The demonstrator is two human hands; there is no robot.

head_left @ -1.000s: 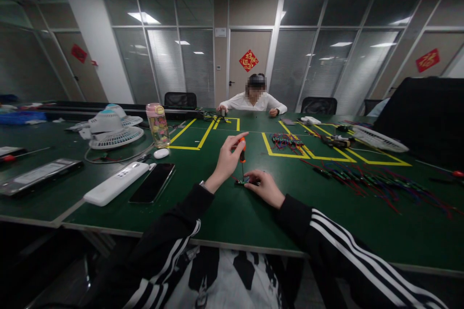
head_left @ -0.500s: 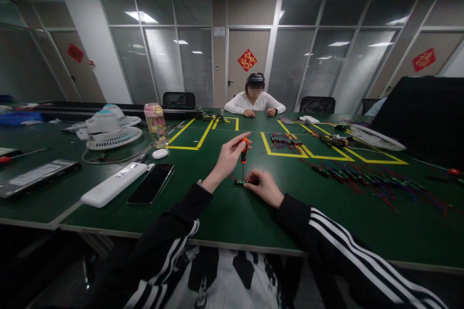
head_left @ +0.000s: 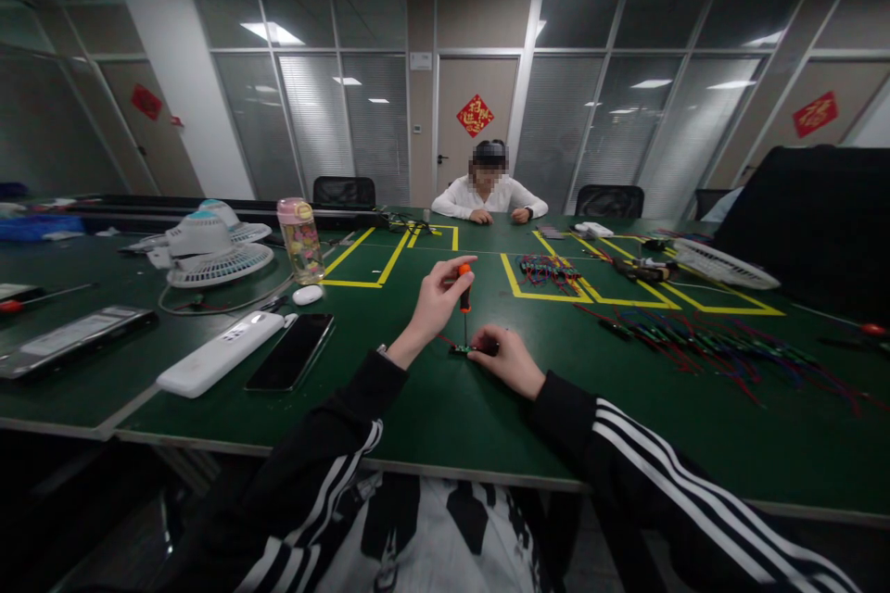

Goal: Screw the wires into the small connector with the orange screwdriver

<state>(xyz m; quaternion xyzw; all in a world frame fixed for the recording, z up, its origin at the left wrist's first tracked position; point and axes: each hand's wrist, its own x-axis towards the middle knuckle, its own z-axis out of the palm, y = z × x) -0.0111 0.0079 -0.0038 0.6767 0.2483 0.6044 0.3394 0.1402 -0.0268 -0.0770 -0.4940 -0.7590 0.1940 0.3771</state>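
Note:
My left hand [head_left: 437, 298] is closed on the orange and black handle of a screwdriver [head_left: 465, 300], which stands upright. Its thin shaft points down at a small green circuit board [head_left: 461, 349] lying on the green table [head_left: 431, 426]. At the board's right end, my right hand [head_left: 510, 359] pinches it with thumb and fingertips. A red wire shows at the board's left end. The exact spot where the tip meets the board is too small to make out.
To the left lie a phone [head_left: 290, 352], a white power strip [head_left: 221, 354], a bottle [head_left: 300, 241] and a white fan [head_left: 219, 250]. Wired boards [head_left: 716, 343] spread out on the right; more wired boards [head_left: 548, 274] lie inside yellow tape. A person [head_left: 490, 195] sits opposite.
The fingers of my left hand have shifted around the screwdriver handle, the thumb now lying across it. My right hand and the circuit board stay in place.

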